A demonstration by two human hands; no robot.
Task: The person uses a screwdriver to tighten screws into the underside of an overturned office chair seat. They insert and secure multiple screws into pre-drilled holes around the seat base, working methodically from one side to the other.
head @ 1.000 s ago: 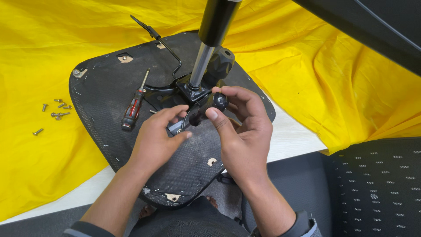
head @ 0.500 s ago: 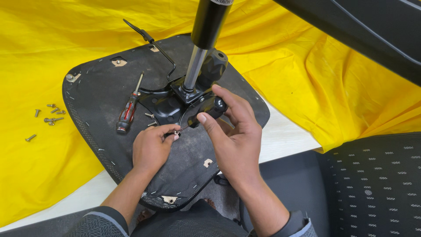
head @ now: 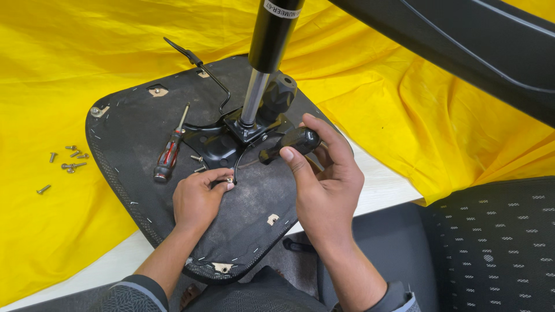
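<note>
Right hand [head: 326, 179] is wrapped around a stubby black handle [head: 292, 143], thumb pressed on top; its long axis runs from about two o'clock down to eight o'clock, tip aimed at the metal plate [head: 217, 144]. The handle looks glossy and rounded. Left hand [head: 199, 199] is curled, fingertips pinching a small screw [head: 229, 180] against the upturned seat base [head: 127, 144]. At nine o'clock of the plate lies a red-and-black screwdriver [head: 169, 153], pointing toward one o'clock.

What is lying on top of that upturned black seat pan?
On the seat pan lie a red-handled screwdriver and the bolted metal mechanism plate. The left hand covers whatever sits under it.
</note>
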